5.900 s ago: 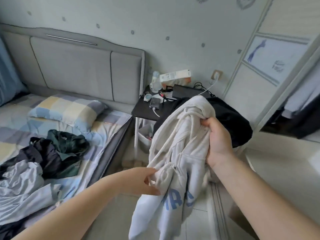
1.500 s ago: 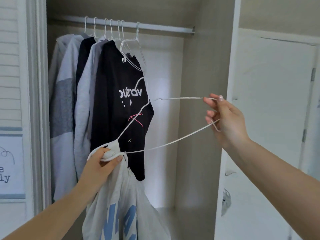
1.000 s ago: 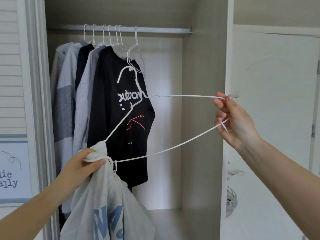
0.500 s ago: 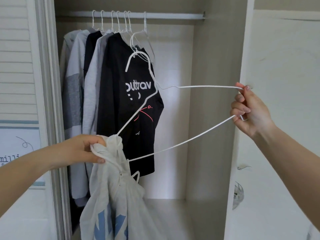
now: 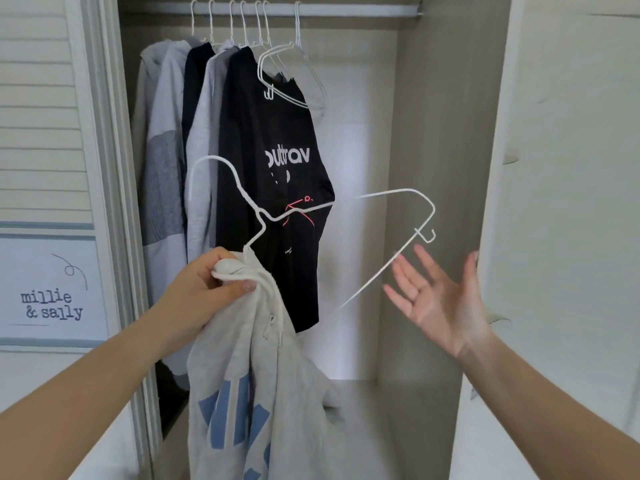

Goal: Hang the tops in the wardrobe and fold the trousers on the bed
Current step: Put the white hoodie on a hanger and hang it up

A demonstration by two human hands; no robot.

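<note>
Left hand (image 5: 211, 289) grips a bunched fold of the pale grey sweatshirt (image 5: 256, 393), fingers and thumb curled round the cloth near its neck. Sweatshirt hangs down from that grip in front of the open wardrobe (image 5: 440, 168), blue lettering visible low on the fabric, its lower part cut off by the frame edge. One end of the white wire hanger (image 5: 381, 271) goes into the bunched cloth at the left hand; the hook curves up and left above that hand, and the far shoulder with a small notch hook sticks out to the right. Hanger is tilted, not on the rail.

Right hand (image 5: 440, 299) is wide, palm up, fingers spread and straight, holding nothing. Its fingertips are just beside the hanger's lower wire; cannot tell if they touch it.

Inside the wardrobe, the rail (image 5: 346, 10) runs across the top with several white hangers on it. Hanging there from the left: a grey hooded top (image 5: 159, 168), a dark top mostly hidden, a light grey top (image 5: 202, 150), then a black T-shirt (image 5: 273, 202) with white "outrav" print and a red mark. Two empty hangers (image 5: 294, 74) hang right of the black T-shirt's neck. Right part of the rail is bare. Left door (image 5: 45, 133) has slats and a panel reading "millie & sally". Right door (image 5: 571, 202) is plain and white.
</note>
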